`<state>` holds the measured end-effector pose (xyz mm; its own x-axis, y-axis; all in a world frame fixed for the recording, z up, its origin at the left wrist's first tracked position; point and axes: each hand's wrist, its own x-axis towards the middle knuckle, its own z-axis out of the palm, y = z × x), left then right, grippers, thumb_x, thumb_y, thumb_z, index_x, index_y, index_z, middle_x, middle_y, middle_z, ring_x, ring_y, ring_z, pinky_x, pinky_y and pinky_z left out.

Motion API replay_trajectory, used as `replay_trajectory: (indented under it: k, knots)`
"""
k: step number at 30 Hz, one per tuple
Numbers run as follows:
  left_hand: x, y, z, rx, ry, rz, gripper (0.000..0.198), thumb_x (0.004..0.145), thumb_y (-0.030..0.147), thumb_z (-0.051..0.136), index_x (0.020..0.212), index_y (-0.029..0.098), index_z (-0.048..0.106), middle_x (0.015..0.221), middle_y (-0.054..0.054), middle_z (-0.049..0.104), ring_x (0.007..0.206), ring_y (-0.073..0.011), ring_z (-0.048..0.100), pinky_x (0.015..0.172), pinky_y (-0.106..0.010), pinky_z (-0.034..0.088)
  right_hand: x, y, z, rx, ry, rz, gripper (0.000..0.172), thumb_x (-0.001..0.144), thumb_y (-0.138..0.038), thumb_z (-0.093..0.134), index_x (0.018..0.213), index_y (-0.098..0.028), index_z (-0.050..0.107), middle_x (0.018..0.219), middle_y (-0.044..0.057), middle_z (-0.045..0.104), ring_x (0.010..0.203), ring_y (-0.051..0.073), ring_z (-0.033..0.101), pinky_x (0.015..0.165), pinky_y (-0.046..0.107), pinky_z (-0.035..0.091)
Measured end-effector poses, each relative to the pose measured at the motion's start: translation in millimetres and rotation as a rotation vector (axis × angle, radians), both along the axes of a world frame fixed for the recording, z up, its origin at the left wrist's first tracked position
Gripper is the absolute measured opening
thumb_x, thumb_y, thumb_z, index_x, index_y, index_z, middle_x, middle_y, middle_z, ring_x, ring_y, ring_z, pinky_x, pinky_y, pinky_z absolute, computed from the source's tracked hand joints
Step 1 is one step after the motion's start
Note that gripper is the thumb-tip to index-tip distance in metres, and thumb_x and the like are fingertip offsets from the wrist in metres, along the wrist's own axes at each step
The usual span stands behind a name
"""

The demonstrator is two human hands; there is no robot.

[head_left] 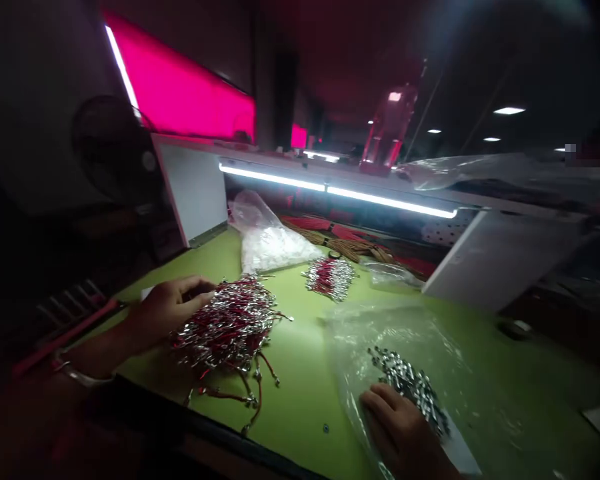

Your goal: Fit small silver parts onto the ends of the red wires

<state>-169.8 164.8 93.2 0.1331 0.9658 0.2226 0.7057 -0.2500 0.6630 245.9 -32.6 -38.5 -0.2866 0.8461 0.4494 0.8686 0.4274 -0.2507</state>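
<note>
While my left hand (pixel 167 310) lies curled against the near side of a tangled bundle of red wires with silver terminals (pixel 227 327), its fingertips touch the strands, though I cannot tell whether they grip them or only rest there. A metal bangle (pixel 83 377) circles my left wrist. The bundle lies on a green tabletop (pixel 300 380), with a few brown-looking wire ends trailing toward the table's near edge.

My right hand (pixel 400 430) is down on a clear plastic bag (pixel 405 347), right beside a loose cluster of silver metal pieces (pixel 409 390). Its fingers are bent, but I cannot tell whether they are clenching the bag or just pressing on it.

Between my hands and farther along the table sits a smaller bundle of red wires (pixel 329 278). Beyond it are a white-filled plastic bag (pixel 270 245) and a small clear bag (pixel 387 272). Behind those, skeins of tan wire (pixel 343 241) and red wire (pixel 305 223) lie under a bright LED strip light (pixel 330 190). To my left, a red-handled comb-like tool (pixel 67 327) lies by the table's edge, and a dark fan (pixel 110 147) stands beyond it.
</note>
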Motion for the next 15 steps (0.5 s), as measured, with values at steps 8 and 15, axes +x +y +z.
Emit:
replay_trajectory:
  k: [8,15]
  knots:
    - [17.7,4.5,-2.8,0.064,0.193,-0.26,0.032,0.081,0.043,0.062,0.101,0.021,0.074,0.102,-0.005,0.076,0.094,-0.0247,0.069,0.083,-0.032,0.053,14.3,1.4,-15.2,0.108,-0.095,0.072,0.028,0.094,-0.015,0.048,0.119,-0.021,0.058,0.106,0.013,0.071,0.089,0.022,0.074,0.072,0.028,0.061]
    - [36.3,-3.4,-7.7,0.178,0.341,-0.356,0.023,0.092,0.029,0.051,0.099,0.019,0.071,0.098,-0.007,0.073,0.096,-0.0226,0.065,0.087,-0.035,0.051,16.3,2.8,-17.4,0.128,-0.075,0.088,0.027,0.093,-0.017,0.05,0.117,-0.021,0.062,0.105,0.013,0.072,0.088,0.022,0.075,0.072,0.028,0.062]
